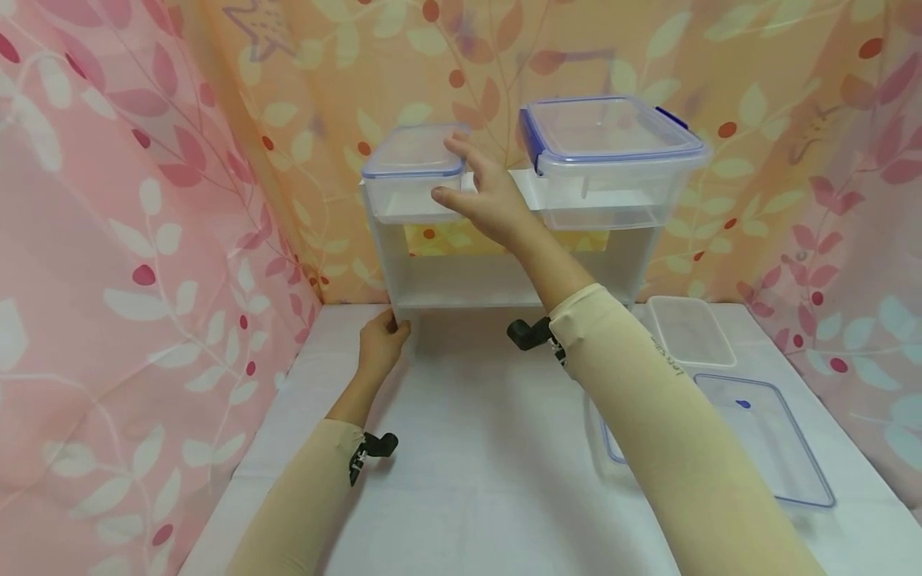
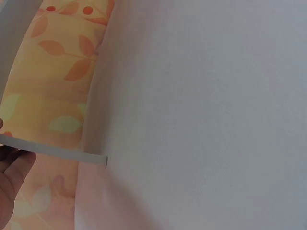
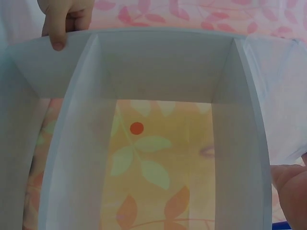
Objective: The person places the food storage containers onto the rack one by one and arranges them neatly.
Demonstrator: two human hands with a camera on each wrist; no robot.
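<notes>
A white shelf unit point(image 1: 475, 280) stands at the back of the table. My left hand point(image 1: 382, 342) grips its left side panel near the bottom, and the right wrist view shows that hand's thumb over the panel edge. A clear food container point(image 1: 414, 196) with a light-blue-rimmed lid sits on the left of the shelf's top. Beside it is my right hand point(image 1: 490, 196), thumb and fingers spread and fairly straight, right at the container's right side. On the right of the top stands a larger clear container point(image 1: 612, 188) with dark blue clips.
At the right of the table lie a small translucent lid or tray point(image 1: 691, 332) and a blue-rimmed clear lid point(image 1: 763, 436). Another blue-rimmed clear piece point(image 1: 611, 436) is partly hidden by my right sleeve. Patterned curtains point(image 1: 144, 240) hang at the back and both sides.
</notes>
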